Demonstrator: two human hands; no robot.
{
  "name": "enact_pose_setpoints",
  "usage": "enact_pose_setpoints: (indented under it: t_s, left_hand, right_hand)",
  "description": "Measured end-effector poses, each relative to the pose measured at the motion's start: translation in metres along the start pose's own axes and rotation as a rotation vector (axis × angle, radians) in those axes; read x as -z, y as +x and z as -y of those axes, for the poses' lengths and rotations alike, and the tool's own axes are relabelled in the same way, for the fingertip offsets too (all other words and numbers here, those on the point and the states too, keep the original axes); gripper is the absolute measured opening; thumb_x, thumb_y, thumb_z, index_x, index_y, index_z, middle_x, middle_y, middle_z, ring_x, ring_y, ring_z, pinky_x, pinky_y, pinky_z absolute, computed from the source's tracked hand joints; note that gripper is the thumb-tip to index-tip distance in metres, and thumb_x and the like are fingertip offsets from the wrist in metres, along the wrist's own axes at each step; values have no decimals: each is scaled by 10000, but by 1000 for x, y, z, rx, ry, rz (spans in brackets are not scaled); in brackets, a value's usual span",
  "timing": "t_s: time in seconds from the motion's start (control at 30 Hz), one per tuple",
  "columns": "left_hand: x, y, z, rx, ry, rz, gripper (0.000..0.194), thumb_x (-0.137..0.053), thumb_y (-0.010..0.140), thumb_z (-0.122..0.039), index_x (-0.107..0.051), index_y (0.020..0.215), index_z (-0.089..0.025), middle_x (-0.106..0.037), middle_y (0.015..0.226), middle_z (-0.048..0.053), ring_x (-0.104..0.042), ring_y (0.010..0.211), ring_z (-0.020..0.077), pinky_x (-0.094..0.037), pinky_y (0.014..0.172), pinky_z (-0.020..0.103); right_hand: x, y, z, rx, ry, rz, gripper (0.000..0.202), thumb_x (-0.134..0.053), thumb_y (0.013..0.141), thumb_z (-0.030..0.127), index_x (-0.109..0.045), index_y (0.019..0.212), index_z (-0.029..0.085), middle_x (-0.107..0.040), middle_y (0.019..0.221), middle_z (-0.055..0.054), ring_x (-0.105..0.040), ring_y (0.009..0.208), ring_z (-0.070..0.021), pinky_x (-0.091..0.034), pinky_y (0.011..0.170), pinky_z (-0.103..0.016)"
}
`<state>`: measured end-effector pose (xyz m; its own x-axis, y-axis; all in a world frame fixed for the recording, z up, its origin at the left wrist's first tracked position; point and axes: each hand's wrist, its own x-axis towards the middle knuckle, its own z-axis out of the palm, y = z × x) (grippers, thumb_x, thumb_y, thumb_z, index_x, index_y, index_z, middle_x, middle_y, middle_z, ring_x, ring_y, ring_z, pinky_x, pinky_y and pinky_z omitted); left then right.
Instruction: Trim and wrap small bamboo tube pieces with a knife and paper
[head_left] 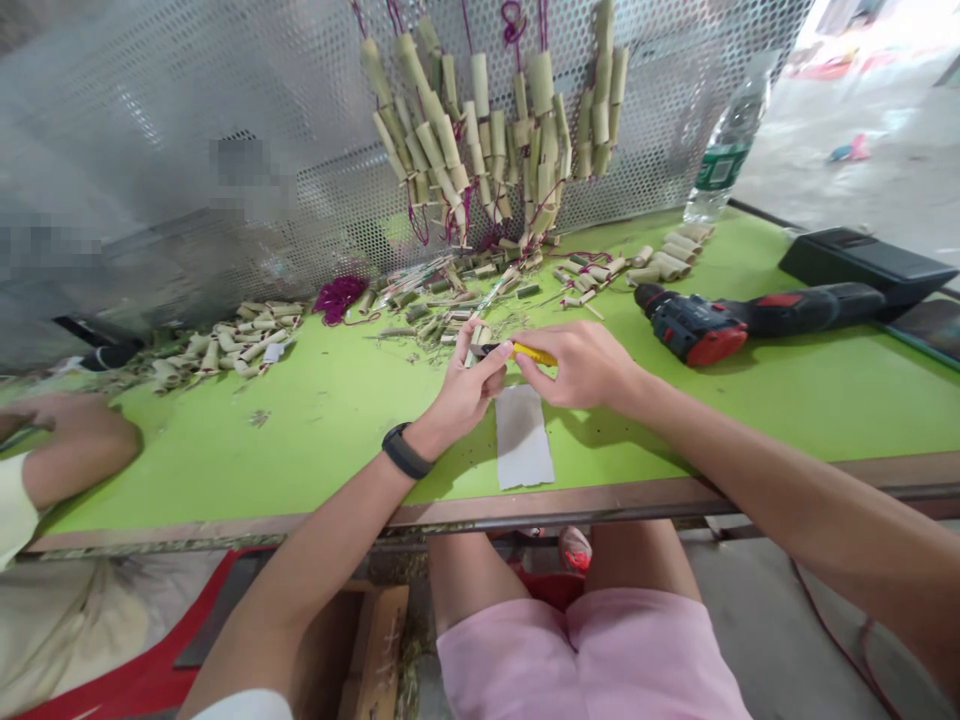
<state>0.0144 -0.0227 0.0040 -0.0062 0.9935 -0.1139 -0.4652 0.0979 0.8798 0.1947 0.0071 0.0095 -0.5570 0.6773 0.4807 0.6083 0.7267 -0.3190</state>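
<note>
My right hand is closed around a yellow utility knife, its dark blade end pointing left. My left hand, with a black band on the wrist, grips a small bamboo piece between its fingers, beside the blade. The thumb of my left hand is against the front of the knife. Below both hands, a white paper lies on the green table. Bamboo scraps are scattered just beyond my left hand.
Bamboo pieces hang on purple cords before a perforated metal panel. A drill, a black box and a bottle stand right. Leftward are a bamboo pile, purple cord and another person's arm.
</note>
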Motion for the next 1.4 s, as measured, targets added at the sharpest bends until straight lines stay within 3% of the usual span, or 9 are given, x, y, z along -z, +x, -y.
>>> enact_pose_setpoints:
  t_s: [0.17, 0.47, 0.63, 0.9, 1.1, 1.4]
  left_hand:
    - [-1, 0, -1, -1, -6, -4, 588, -938, 815, -110, -577, 1241, -294, -365, 602, -178, -298, 405, 14, -198, 421, 132]
    - [2, 3, 5, -67, 61, -3, 523, -962, 825, -179, -498, 1048, -273, -406, 627, -169, -320, 418, 14, -208, 431, 152]
    - [8, 7, 11, -164, 90, 66, 595, -1013, 777, -260, -512, 1096, -293, -410, 641, -168, -348, 431, 15, -215, 438, 150]
    - [14, 8, 10, -174, 109, 112, 721, -1066, 686, -338, -515, 1148, -301, -466, 666, -158, -338, 448, 21, -188, 453, 178]
    - [15, 8, 10, -193, 150, 120, 718, -1060, 684, -301, -520, 1157, -300, -530, 709, -145, -354, 450, 15, -189, 453, 184]
    - [10, 9, 8, -162, 141, 73, 689, -1063, 678, -313, -522, 1103, -264, -474, 647, -159, -331, 441, 16, -200, 462, 172]
  right_hand:
    - [-1, -1, 3, -23, -57, -4, 389, -491, 1028, 381, -841, 1101, 230, -845, 1014, -97, -668, 778, -257, -375, 657, -373]
    - [-3, -1, 7, -87, -165, -33, 430, -472, 1058, 414, -818, 1202, 204, -834, 1005, -123, -629, 735, -253, -285, 625, -366]
    - [-2, 1, 1, -77, -70, -58, 413, -446, 1057, 377, -804, 1125, 184, -794, 912, -108, -568, 703, -221, -281, 634, -357]
    - [-5, 4, -11, 43, 157, 69, 367, -449, 1042, 371, -755, 1002, 171, -694, 768, -70, -454, 623, -181, -285, 631, -347]
    - [-4, 3, -10, 84, 218, 111, 329, -464, 1038, 353, -716, 902, 190, -599, 676, -30, -400, 588, -162, -272, 637, -347]
    - [-2, 2, -4, 0, 97, 58, 373, -478, 1028, 388, -782, 925, 199, -729, 765, -79, -478, 633, -190, -275, 629, -349]
